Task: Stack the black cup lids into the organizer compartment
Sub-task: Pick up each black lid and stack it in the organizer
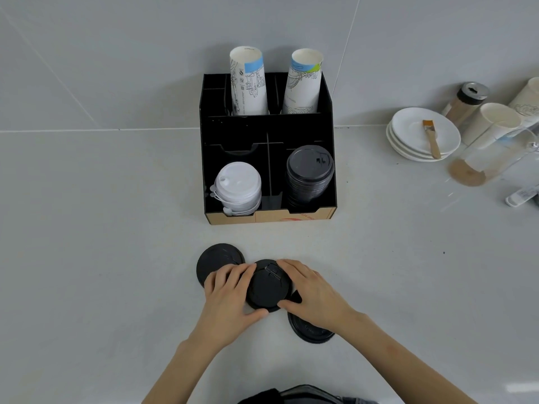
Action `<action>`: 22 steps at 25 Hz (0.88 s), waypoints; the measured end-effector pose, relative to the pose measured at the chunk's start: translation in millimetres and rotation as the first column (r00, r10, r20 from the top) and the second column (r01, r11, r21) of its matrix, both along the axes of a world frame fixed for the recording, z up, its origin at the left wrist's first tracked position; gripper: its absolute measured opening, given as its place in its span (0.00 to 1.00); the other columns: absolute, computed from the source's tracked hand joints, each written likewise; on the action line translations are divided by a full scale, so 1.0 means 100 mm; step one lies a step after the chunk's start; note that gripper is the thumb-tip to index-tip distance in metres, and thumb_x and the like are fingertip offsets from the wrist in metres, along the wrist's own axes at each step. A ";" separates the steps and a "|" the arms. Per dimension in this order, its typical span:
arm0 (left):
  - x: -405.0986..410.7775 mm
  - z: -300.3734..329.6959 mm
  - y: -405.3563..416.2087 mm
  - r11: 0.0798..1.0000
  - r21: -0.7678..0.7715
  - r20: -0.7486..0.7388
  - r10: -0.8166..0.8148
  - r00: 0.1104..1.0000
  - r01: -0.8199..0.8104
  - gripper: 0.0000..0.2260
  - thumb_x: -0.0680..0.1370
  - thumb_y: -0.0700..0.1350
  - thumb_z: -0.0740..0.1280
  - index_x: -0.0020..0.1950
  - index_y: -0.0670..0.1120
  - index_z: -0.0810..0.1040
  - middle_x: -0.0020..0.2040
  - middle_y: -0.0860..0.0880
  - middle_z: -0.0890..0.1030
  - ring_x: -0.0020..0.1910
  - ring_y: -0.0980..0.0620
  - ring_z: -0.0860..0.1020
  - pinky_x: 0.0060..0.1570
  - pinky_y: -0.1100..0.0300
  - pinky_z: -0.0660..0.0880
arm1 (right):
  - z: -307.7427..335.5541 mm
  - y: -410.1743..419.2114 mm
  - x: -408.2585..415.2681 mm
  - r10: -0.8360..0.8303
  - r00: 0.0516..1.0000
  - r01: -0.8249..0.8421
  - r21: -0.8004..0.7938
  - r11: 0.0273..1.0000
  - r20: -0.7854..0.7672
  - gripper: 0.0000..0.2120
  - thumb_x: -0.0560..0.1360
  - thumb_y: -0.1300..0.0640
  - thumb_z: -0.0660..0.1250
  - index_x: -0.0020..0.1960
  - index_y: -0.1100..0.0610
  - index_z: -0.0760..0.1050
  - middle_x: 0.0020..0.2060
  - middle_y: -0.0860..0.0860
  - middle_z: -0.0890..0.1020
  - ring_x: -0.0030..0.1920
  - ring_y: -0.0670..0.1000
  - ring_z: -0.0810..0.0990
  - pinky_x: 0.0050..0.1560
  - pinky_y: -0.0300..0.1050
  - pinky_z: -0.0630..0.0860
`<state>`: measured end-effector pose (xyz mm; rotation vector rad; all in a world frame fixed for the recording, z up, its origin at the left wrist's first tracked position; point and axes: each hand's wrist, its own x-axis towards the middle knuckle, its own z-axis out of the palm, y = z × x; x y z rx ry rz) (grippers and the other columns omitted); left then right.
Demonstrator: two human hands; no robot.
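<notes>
A black organizer (268,126) stands on the counter against the wall. Its front right compartment holds a tall stack of black lids (309,174); the front left one holds white lids (237,188). In front of it, my left hand (230,295) and my right hand (312,290) grip a black lid (268,287) from both sides, just above the counter. Another black lid (217,262) lies flat to the left, partly under my left fingers. A further black lid (309,330) lies upside down, half hidden under my right wrist.
Two paper cup stacks (249,83) stand in the organizer's rear slots. At the right sit stacked white saucers (414,141) with a small brush (431,138), a shaker jar (466,102), paper cups (493,123) and a glass container (493,158) with brown powder.
</notes>
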<state>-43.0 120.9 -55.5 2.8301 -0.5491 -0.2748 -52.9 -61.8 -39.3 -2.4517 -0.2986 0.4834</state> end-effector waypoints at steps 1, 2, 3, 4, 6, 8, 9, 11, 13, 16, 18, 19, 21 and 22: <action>0.00 0.01 0.00 1.000 0.002 0.000 0.001 1.000 -0.001 0.32 0.62 0.65 0.56 0.60 0.48 0.69 0.53 0.51 0.81 0.55 0.53 0.65 0.54 0.56 0.57 | 0.02 0.01 0.00 -0.006 1.000 0.006 0.011 1.000 0.000 0.31 0.72 0.54 0.64 0.70 0.54 0.54 0.71 0.51 0.62 0.69 0.51 0.63 0.69 0.43 0.59; 0.01 0.01 0.00 1.000 0.000 0.005 0.003 1.000 -0.003 0.32 0.62 0.65 0.56 0.60 0.48 0.69 0.53 0.51 0.81 0.55 0.53 0.65 0.54 0.56 0.57 | 0.03 0.01 0.00 -0.014 1.000 0.014 0.024 1.000 0.003 0.31 0.72 0.53 0.65 0.70 0.55 0.54 0.70 0.51 0.62 0.68 0.51 0.63 0.69 0.44 0.60; 0.02 0.01 0.00 1.000 -0.004 0.013 0.007 1.000 -0.007 0.33 0.62 0.66 0.56 0.60 0.48 0.69 0.54 0.51 0.81 0.55 0.53 0.65 0.54 0.56 0.57 | 0.05 0.02 0.00 -0.022 1.000 0.021 0.037 0.999 0.012 0.31 0.72 0.53 0.65 0.70 0.55 0.54 0.70 0.51 0.63 0.68 0.52 0.64 0.68 0.44 0.61; 0.03 0.01 0.00 1.000 -0.002 0.014 0.015 1.000 -0.015 0.33 0.62 0.66 0.56 0.61 0.48 0.69 0.54 0.51 0.81 0.54 0.53 0.65 0.55 0.56 0.57 | 0.07 0.02 0.00 -0.030 0.999 0.029 0.045 0.999 0.023 0.31 0.72 0.53 0.65 0.70 0.55 0.54 0.70 0.51 0.63 0.67 0.52 0.65 0.68 0.44 0.61; 0.05 0.03 -0.02 1.000 -0.008 0.014 0.023 1.000 -0.023 0.34 0.62 0.67 0.55 0.62 0.48 0.68 0.56 0.50 0.80 0.55 0.53 0.64 0.55 0.57 0.56 | 0.12 0.00 0.01 -0.046 0.998 0.043 0.055 0.998 0.048 0.31 0.72 0.53 0.65 0.70 0.54 0.54 0.70 0.50 0.63 0.66 0.52 0.66 0.67 0.43 0.62; 0.09 0.10 -0.04 0.997 -0.069 0.006 0.021 1.000 -0.021 0.37 0.62 0.67 0.54 0.65 0.49 0.65 0.62 0.49 0.76 0.60 0.52 0.64 0.61 0.59 0.54 | 0.16 -0.02 0.03 -0.056 0.996 0.051 0.071 0.996 0.075 0.31 0.73 0.52 0.65 0.70 0.54 0.54 0.70 0.50 0.63 0.67 0.51 0.65 0.67 0.42 0.61; 0.13 0.14 -0.06 0.992 -0.122 -0.010 0.017 1.000 -0.018 0.39 0.61 0.68 0.53 0.68 0.49 0.61 0.67 0.50 0.71 0.64 0.50 0.63 0.65 0.57 0.53 | 0.19 -0.03 0.05 -0.061 0.994 0.053 0.083 0.995 0.095 0.31 0.73 0.52 0.65 0.70 0.54 0.54 0.70 0.50 0.63 0.68 0.51 0.64 0.68 0.42 0.60; 0.22 0.29 -0.10 0.978 -0.209 -0.131 -0.015 0.991 -0.012 0.42 0.60 0.69 0.51 0.71 0.51 0.55 0.72 0.52 0.62 0.69 0.50 0.59 0.69 0.52 0.51 | 0.26 -0.08 0.09 -0.062 0.988 0.049 0.095 0.994 0.145 0.31 0.73 0.52 0.65 0.70 0.54 0.54 0.70 0.50 0.62 0.69 0.49 0.61 0.69 0.40 0.57; 0.34 0.45 -0.15 0.964 -0.264 -0.147 -0.071 0.987 0.030 0.40 0.63 0.68 0.57 0.71 0.52 0.53 0.72 0.53 0.59 0.69 0.51 0.57 0.70 0.53 0.52 | 0.37 -0.15 0.17 -0.062 0.978 0.044 0.097 0.994 0.198 0.32 0.72 0.52 0.66 0.70 0.54 0.55 0.70 0.50 0.63 0.69 0.48 0.60 0.68 0.37 0.55; 0.56 0.69 -0.24 0.903 -0.428 -0.104 -0.100 0.990 0.046 0.36 0.69 0.54 0.70 0.71 0.50 0.54 0.71 0.50 0.60 0.68 0.54 0.58 0.70 0.59 0.55 | 0.55 -0.26 0.32 -0.112 0.948 0.077 0.126 0.989 0.298 0.30 0.70 0.51 0.66 0.68 0.55 0.60 0.67 0.52 0.68 0.65 0.45 0.61 0.66 0.35 0.56; 0.68 0.82 -0.31 0.876 -0.480 -0.075 -0.082 0.994 0.036 0.34 0.71 0.50 0.69 0.71 0.48 0.54 0.71 0.49 0.60 0.69 0.54 0.58 0.66 0.64 0.53 | 0.65 -0.33 0.41 -0.188 0.917 0.141 0.155 0.978 0.351 0.29 0.69 0.50 0.65 0.67 0.56 0.63 0.65 0.53 0.70 0.63 0.45 0.62 0.65 0.36 0.58; 0.74 0.87 -0.35 0.871 -0.491 -0.059 -0.074 0.995 0.035 0.34 0.71 0.49 0.69 0.71 0.48 0.54 0.71 0.48 0.60 0.69 0.53 0.58 0.64 0.66 0.53 | 0.69 -0.35 0.45 -0.235 0.899 0.181 0.175 0.968 0.369 0.28 0.68 0.50 0.65 0.66 0.56 0.64 0.64 0.53 0.70 0.63 0.46 0.63 0.65 0.37 0.59; 0.86 0.96 -0.45 0.856 -0.516 -0.034 -0.062 0.997 0.036 0.31 0.72 0.47 0.68 0.70 0.46 0.56 0.70 0.47 0.62 0.69 0.52 0.59 0.62 0.66 0.54 | 0.76 -0.38 0.53 -0.330 0.856 0.259 0.223 0.940 0.397 0.27 0.69 0.52 0.68 0.65 0.57 0.65 0.63 0.55 0.71 0.62 0.50 0.65 0.63 0.40 0.62; 0.93 0.99 -0.49 0.849 -0.528 -0.030 -0.058 0.998 0.034 0.31 0.72 0.46 0.68 0.70 0.45 0.57 0.70 0.46 0.63 0.69 0.51 0.60 0.62 0.66 0.55 | 0.78 -0.39 0.57 -0.372 0.834 0.295 0.242 0.924 0.407 0.27 0.69 0.55 0.70 0.64 0.59 0.66 0.63 0.56 0.71 0.62 0.52 0.66 0.62 0.41 0.63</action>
